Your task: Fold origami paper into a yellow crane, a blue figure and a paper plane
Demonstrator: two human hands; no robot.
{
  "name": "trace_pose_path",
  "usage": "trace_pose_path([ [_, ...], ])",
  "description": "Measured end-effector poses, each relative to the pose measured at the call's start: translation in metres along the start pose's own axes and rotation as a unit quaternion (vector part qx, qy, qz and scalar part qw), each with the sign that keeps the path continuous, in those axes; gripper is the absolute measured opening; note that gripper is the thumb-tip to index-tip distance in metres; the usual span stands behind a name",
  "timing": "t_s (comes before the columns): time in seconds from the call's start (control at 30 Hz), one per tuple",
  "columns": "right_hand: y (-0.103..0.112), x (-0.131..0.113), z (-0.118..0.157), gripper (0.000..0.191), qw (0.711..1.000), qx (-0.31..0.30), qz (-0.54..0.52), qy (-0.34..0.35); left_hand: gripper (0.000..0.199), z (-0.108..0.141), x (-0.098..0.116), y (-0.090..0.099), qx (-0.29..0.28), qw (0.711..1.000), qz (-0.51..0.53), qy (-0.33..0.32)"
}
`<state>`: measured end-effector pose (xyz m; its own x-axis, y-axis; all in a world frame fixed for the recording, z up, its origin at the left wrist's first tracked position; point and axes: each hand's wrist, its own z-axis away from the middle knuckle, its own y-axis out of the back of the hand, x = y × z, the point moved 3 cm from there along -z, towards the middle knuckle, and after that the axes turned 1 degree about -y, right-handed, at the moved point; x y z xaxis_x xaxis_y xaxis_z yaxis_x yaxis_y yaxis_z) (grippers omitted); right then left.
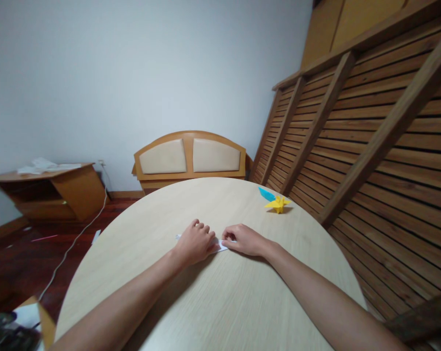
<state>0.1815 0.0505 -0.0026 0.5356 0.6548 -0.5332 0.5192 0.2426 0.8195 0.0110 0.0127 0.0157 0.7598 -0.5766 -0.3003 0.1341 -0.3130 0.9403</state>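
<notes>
A narrow strip of folded white paper (222, 246) lies on the round table, mostly covered by my hands. My left hand (196, 242) rests over its left part, fingers curled and thumb pressed on the paper; one small tip sticks out beyond the knuckles. At the right end, my right hand (244, 239) pinches the paper between thumb and curled fingers. Which folds the paper has is hidden. Farther back on the right stand a yellow origami crane (279, 204) and, just behind it, a blue folded paper piece (266, 194).
The pale round table (220, 302) fills the front. A wooden headboard (190, 156) stands beyond it against the wall. Slatted wood panels (352, 131) lean close on the right. To the left are a low cabinet (77, 192) with papers and a white cable (76, 239) across the floor.
</notes>
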Motion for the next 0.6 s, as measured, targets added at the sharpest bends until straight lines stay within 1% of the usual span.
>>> trace_pose_path([
  [0.1, 0.000, 0.001, 0.000, 0.015, 1.000, -0.003, -0.004, -0.002, 0.042, 0.001, -0.003, 0.002, -0.013, 1.000, 0.001, -0.001],
  [0.2, 0.001, 0.003, 0.001, 0.015, 1.000, -0.006, -0.014, -0.002, 0.033, 0.003, -0.009, 0.003, -0.029, 1.000, 0.013, -0.002],
  [0.3, 0.002, 0.003, 0.002, 0.014, 1.000, -0.007, -0.026, -0.001, 0.025, 0.004, -0.013, 0.001, -0.030, 0.999, 0.039, -0.007],
  [0.47, 0.004, 0.002, 0.003, 0.014, 0.999, -0.012, -0.047, 0.005, 0.021, 0.001, -0.009, -0.004, -0.036, 0.995, 0.087, -0.024],
  [0.6, 0.009, 0.005, 0.007, 0.015, 0.995, -0.050, -0.082, 0.000, 0.016, 0.001, -0.004, -0.002, -0.040, 0.994, 0.097, -0.037],
])
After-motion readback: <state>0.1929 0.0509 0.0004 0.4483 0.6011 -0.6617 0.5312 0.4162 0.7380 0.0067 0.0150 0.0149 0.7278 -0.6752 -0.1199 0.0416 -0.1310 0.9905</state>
